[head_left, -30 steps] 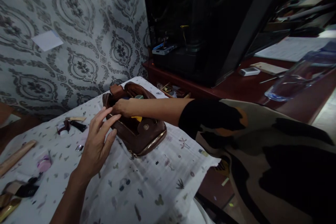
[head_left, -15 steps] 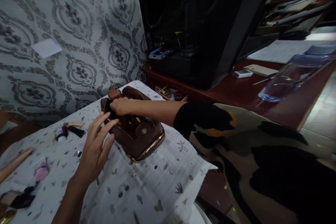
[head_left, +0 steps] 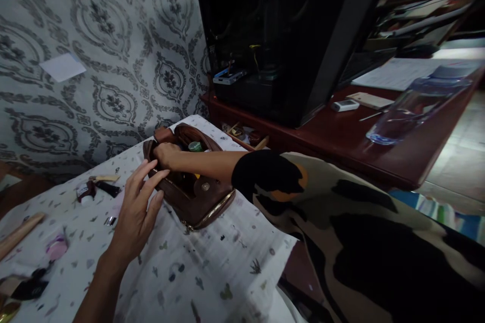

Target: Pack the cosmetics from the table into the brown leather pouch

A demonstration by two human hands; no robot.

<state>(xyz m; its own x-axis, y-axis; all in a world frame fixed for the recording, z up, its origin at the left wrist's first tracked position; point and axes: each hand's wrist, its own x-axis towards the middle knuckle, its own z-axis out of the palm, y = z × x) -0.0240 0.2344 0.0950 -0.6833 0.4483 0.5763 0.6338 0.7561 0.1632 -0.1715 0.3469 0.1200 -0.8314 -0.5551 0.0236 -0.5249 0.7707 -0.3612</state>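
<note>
A brown leather bag (head_left: 191, 207) lies unzipped on the patterned white cloth (head_left: 178, 272). Reaching into its far left end is my right hand (head_left: 166, 155); its fingers are out of sight inside, so whatever they touch is hidden. My left hand (head_left: 136, 204) has its fingers apart, with the fingertips at the bag's left edge and nothing in the palm. Within the bag, a green-topped item (head_left: 195, 147) shows behind my right wrist, and a bit of yellow shows under the forearm.
Left of the bag lie a small dark bottle (head_left: 85, 191), a black tube (head_left: 107, 189), a pink round item (head_left: 56, 247) and a wooden handle (head_left: 20, 234). A large black cabinet (head_left: 318, 60) and a clear water bottle (head_left: 409, 106) occupy the red-brown desk (head_left: 314, 144) at right.
My right hand has moved slightly left and deeper into the bag's far end. The green-topped item now shows behind the wrist. My left hand stays nearly still; the view shifts a little.
</note>
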